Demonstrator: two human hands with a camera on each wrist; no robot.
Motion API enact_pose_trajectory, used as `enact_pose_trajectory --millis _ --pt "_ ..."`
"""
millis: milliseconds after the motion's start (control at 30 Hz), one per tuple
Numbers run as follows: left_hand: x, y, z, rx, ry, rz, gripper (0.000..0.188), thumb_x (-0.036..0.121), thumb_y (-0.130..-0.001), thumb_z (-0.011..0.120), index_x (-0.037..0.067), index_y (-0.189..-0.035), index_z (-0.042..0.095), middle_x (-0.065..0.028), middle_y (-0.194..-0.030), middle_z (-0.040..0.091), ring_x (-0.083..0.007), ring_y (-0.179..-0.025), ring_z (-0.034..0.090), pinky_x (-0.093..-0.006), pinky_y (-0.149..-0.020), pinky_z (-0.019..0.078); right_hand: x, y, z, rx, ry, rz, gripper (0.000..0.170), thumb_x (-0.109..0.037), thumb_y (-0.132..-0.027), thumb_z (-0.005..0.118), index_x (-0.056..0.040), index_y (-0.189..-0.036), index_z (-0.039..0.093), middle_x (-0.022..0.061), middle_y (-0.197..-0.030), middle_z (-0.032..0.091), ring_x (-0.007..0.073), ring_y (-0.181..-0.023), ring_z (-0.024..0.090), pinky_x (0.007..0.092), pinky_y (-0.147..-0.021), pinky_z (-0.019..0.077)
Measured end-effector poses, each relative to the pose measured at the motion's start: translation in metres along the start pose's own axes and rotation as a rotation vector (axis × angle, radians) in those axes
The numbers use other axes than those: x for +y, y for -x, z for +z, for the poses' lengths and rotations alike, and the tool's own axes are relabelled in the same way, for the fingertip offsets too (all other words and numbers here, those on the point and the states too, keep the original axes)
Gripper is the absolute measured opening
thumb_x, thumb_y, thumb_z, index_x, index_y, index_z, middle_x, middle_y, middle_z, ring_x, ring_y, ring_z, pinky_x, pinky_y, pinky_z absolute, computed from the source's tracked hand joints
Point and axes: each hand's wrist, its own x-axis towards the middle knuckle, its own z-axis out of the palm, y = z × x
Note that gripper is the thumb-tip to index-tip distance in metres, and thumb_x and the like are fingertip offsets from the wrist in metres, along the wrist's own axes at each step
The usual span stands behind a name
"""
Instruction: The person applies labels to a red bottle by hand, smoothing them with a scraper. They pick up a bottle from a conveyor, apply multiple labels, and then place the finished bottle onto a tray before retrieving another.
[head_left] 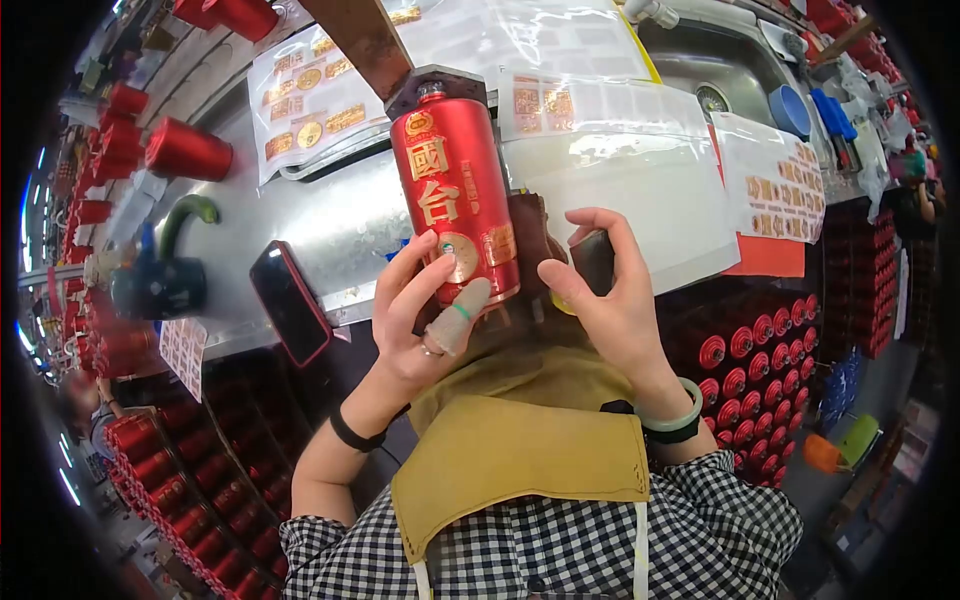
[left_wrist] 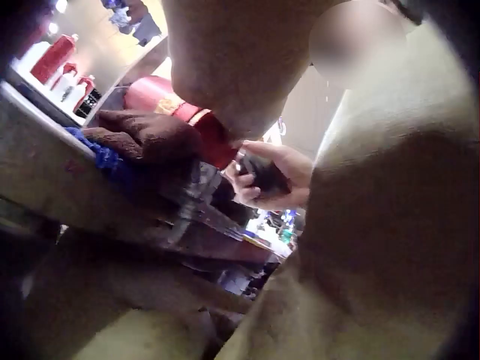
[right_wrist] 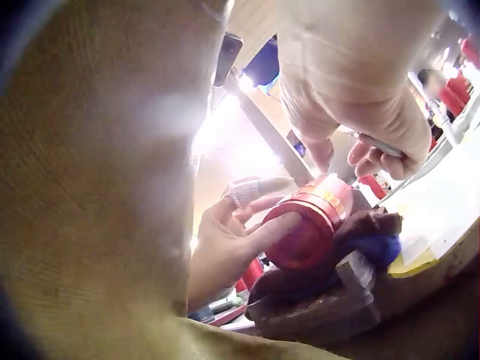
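Note:
A red bottle (head_left: pixel 455 190) with gold lettering lies on its side over a brown cloth (left_wrist: pixel 154 139), its neck at a notched metal bracket (head_left: pixel 438 82). My left hand (head_left: pixel 415 310) holds it near the base, fingers on the labelled side; one finger wears a pale finger cot (head_left: pixel 462 312). In the right wrist view the left thumb presses the bottle's flat base (right_wrist: pixel 300 241). My right hand (head_left: pixel 615 295), just right of the bottle, grips a dark, rounded object (head_left: pixel 596 262) between thumb and fingers; its kind I cannot tell.
Sheets of gold stickers (head_left: pixel 310 95) lie on the metal bench, and another sheet (head_left: pixel 775 185) is at the right. A phone (head_left: pixel 290 300) rests at the bench's left front edge. Red bottles (head_left: pixel 755 385) fill crates below. A sink (head_left: pixel 715 75) is at the back right.

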Motion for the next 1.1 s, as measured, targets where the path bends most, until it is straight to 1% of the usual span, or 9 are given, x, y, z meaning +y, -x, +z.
enact_pose_trajectory --millis 133,167,400,433,600,800,900,1000,1100 --pt "0.008 -0.007 -0.003 -0.077 -0.256 0.071 0.040 0.011 -0.075 0.090 0.023 -0.111 0.078 -0.0086 -0.137 0.055 -0.0350 -0.126 0.057 -0.0464 -0.102 0.0547 0.000 0.000 0.001 -0.071 -0.201 0.096 0.043 -0.018 -0.096 0.075 0.0001 -0.131 0.058 0.0103 -0.118 0.065 0.0199 -0.110 0.060 0.0338 -0.098 0.0474" --pt "0.008 -0.004 0.002 -0.042 -0.317 0.072 0.028 0.028 -0.083 0.084 0.028 -0.110 0.079 -0.0021 -0.138 0.061 -0.0282 -0.125 0.058 -0.0469 -0.105 0.0508 -0.001 0.000 0.000 -0.089 -0.250 0.136 0.038 -0.015 -0.099 0.070 0.0000 -0.132 0.058 0.0101 -0.119 0.064 0.0190 -0.111 0.059 0.0328 -0.099 0.0467" --pt "0.002 0.005 -0.005 -0.038 -0.273 0.076 0.030 0.025 -0.081 0.085 0.028 -0.111 0.078 -0.0005 -0.135 0.066 -0.0266 -0.128 0.054 -0.0434 -0.101 0.0496 0.005 0.001 0.003 0.000 -0.278 0.054 0.029 -0.002 -0.104 0.055 0.0015 -0.133 0.057 0.0084 -0.119 0.065 0.0154 -0.111 0.059 0.0285 -0.100 0.0457" --pt "0.002 0.007 0.000 0.068 -0.290 0.073 0.035 0.024 -0.078 0.089 0.024 -0.111 0.078 -0.0033 -0.133 0.067 -0.0281 -0.126 0.054 -0.0419 -0.098 0.0493 0.001 0.001 0.006 0.028 -0.289 0.000 0.027 -0.001 -0.101 0.059 0.0020 -0.128 0.061 0.0092 -0.113 0.068 0.0169 -0.107 0.063 0.0298 -0.096 0.0485" --pt "0.014 0.024 0.000 0.087 -0.273 -0.078 0.043 0.022 -0.073 0.094 0.018 -0.113 0.077 -0.0082 -0.132 0.068 -0.0291 -0.124 0.054 -0.0417 -0.096 0.0490 -0.015 0.023 0.020 -0.072 -0.163 -0.015 0.022 -0.005 -0.094 0.070 0.0012 -0.115 0.068 0.0151 -0.103 0.072 0.0237 -0.094 0.071 0.0331 -0.084 0.0536" --pt "0.026 0.029 0.008 0.138 -0.225 -0.331 0.048 0.020 -0.073 0.095 0.006 -0.115 0.076 -0.0107 -0.131 0.071 -0.0290 -0.120 0.056 -0.0393 -0.095 0.0501 -0.004 0.022 0.018 -0.008 -0.047 0.048 0.019 -0.006 -0.093 0.071 0.0008 -0.111 0.068 0.0116 -0.090 0.071 0.0180 -0.078 0.066 0.0316 -0.070 0.0514" --pt "0.029 0.030 0.015 0.206 -0.183 -0.368 0.043 0.018 -0.073 0.095 0.005 -0.110 0.077 -0.0123 -0.132 0.072 -0.0298 -0.118 0.058 -0.0396 -0.095 0.0508 -0.003 0.021 0.017 -0.007 -0.036 0.090 0.018 -0.006 -0.093 0.071 0.0003 -0.110 0.069 0.0068 -0.082 0.066 0.0101 -0.065 0.053 0.0278 -0.058 0.0426" --pt "0.033 0.031 0.019 0.283 -0.096 -0.480 0.040 0.017 -0.072 0.094 0.004 -0.106 0.077 -0.0131 -0.131 0.072 -0.0303 -0.115 0.060 -0.0403 -0.095 0.0510 0.006 0.016 0.007 0.030 0.079 0.046 0.018 -0.005 -0.094 0.071 0.0005 -0.110 0.068 0.0053 -0.082 0.067 0.0082 -0.066 0.053 0.0270 -0.059 0.0426" --pt "0.030 0.034 0.020 0.267 -0.162 -0.404 0.037 0.015 -0.073 0.093 0.004 -0.104 0.077 -0.0132 -0.134 0.070 -0.0300 -0.118 0.058 -0.0404 -0.096 0.0507 0.006 0.013 0.003 0.030 -0.039 0.106 0.017 -0.003 -0.098 0.067 0.0021 -0.114 0.066 0.0027 -0.089 0.068 0.0059 -0.074 0.056 0.0244 -0.063 0.0444"
